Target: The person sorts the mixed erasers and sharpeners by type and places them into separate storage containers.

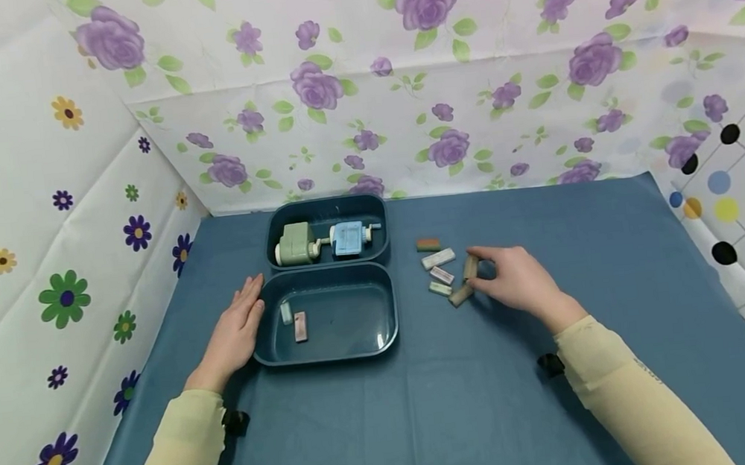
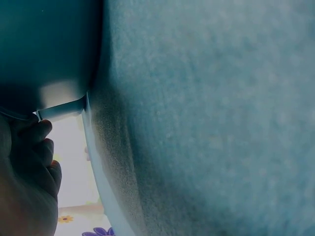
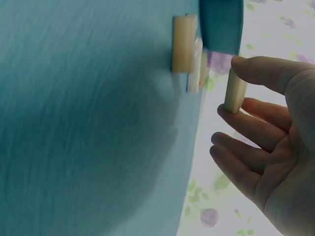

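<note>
My right hand (image 1: 515, 279) pinches a tan eraser (image 3: 236, 91) between thumb and fingertips, raised off the cloth in the right wrist view. Just below it lies another tan eraser (image 1: 461, 296). Close by on the cloth are a white eraser (image 1: 439, 258), a smaller white-and-pink one (image 1: 442, 275), a pale green one (image 1: 441, 288) and a brown-and-green one (image 1: 427, 244). With fingers extended, my left hand (image 1: 234, 335) rests against the left side of the front dark blue tray (image 1: 357, 350). Inside that tray sit a pale green eraser (image 1: 286, 313) and a pink eraser (image 1: 300, 327).
Behind the front tray stands a second dark blue tray (image 1: 383, 243). It holds a green crank-handled device (image 1: 296, 244) and a blue one (image 1: 348, 238), which look like pencil sharpeners. A blue cloth (image 1: 411, 423) covers the table, with flowered sheets (image 1: 340, 41) behind and at the sides.
</note>
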{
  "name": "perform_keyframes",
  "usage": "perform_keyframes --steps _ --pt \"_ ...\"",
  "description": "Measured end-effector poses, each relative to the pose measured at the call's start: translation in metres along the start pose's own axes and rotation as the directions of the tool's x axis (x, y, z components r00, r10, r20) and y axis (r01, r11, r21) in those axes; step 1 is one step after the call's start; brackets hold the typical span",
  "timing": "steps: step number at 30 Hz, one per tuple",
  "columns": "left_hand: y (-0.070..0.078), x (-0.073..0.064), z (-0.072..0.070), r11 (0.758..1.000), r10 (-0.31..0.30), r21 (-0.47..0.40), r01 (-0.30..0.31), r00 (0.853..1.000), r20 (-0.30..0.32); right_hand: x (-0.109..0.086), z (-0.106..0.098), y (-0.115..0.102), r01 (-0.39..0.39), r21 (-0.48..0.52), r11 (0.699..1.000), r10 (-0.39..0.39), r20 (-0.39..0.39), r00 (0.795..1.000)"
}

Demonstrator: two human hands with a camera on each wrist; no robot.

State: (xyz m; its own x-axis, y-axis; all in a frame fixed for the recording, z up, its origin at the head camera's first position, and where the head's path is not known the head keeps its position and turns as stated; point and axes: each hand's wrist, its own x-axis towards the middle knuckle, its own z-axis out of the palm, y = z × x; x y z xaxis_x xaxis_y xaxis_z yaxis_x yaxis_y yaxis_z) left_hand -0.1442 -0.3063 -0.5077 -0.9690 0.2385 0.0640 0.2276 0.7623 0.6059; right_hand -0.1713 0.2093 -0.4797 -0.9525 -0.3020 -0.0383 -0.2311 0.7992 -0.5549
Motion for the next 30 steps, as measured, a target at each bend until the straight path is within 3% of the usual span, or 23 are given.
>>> perform_keyframes --steps 16,30 --pt "-0.001 0.0 0.002 1.0 -0.007 -0.001 0.007 1.0 -0.001 -0.006 0.01 -0.035 0.159 0.017 0.987 -0.157 -0.071 0.985" --pt "0.0 -0.001 0.0 1.0 -0.002 -0.005 0.002 1.0 0.004 0.0 0.027 -0.064 0.242 0.022 0.97 -0.24 -0.057 0.969"
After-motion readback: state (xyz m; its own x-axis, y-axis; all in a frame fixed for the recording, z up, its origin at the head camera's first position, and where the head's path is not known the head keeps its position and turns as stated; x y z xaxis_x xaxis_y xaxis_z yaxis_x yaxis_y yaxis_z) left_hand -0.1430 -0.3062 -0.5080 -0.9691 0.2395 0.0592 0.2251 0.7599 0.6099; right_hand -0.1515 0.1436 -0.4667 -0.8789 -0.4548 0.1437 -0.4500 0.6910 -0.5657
